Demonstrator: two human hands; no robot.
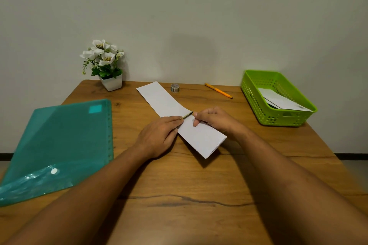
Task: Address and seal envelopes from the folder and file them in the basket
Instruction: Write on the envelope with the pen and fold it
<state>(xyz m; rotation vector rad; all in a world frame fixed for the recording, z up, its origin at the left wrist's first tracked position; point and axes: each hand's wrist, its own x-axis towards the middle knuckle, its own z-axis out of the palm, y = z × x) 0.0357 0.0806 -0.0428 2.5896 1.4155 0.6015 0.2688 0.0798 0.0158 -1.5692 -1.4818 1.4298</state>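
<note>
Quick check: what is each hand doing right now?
Left hand: pinches one end of the tape strip over the envelope.
Right hand: pinches the strip's other end.

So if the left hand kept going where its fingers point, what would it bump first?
Most likely the right hand, just past the thin strip both hands touch. The left hand points up and right across the white envelope.

Nothing was readable. The envelope [279, 99] in the basket [255, 96] at two o'clock bore a mark too small to read.
</note>
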